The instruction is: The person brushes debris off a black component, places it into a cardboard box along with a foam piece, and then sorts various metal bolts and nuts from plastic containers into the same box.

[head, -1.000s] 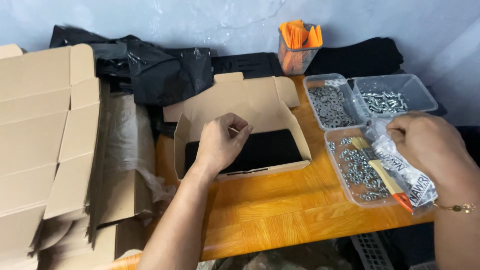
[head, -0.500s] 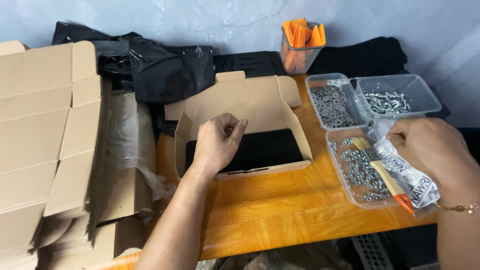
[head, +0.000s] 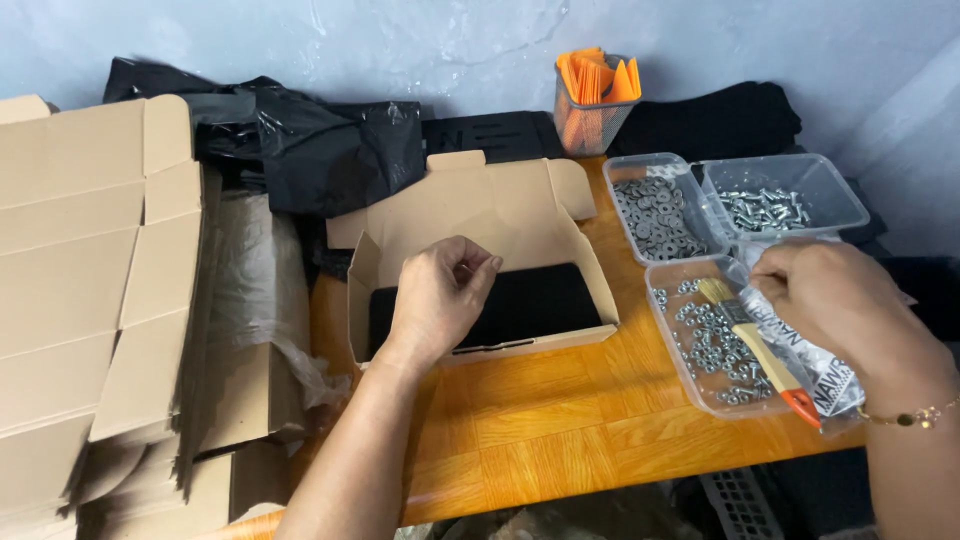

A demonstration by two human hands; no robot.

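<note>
At the far left we keep a stack of flat cartons (head: 90, 290) standing on edge, within easy reach, with clear wrap (head: 255, 290) beside it and black bags (head: 310, 150) heaped against the pale wall (head: 300, 40) behind. Toward the middle, an open box (head: 480, 250) sits on our orange wooden table (head: 540, 420), its lid flap thrown back so the inside is free; a black pad (head: 530, 305) lies flat on its floor. Our left hand (head: 440, 300) hovers over the box's left half, fingers curled in and fingertips pinched together as though on something very small, though we cannot tell what, if anything, is between them. Behind the box stands a mesh cup (head: 590, 115) of orange pieces, upright against the wall. To the right, three clear trays keep the hardware sorted: washers (head: 655, 215) in one, bolts (head: 765, 210) in the tray just beside it, nuts (head: 710, 345) in the nearest. A brush (head: 755, 345) lies slantwise over the nut tray, its orange-tipped handle toward the table edge, and a small printed bag (head: 820, 380) rests there too. Our right hand (head: 840, 310), a thin bracelet (head: 915, 417) at the wrist, is lowered over the nut tray, touching the bag; its fingers are bent close together, and we cannot tell whether they grip anything. Dark cloth (head: 720, 120) is folded at the back right.
</note>
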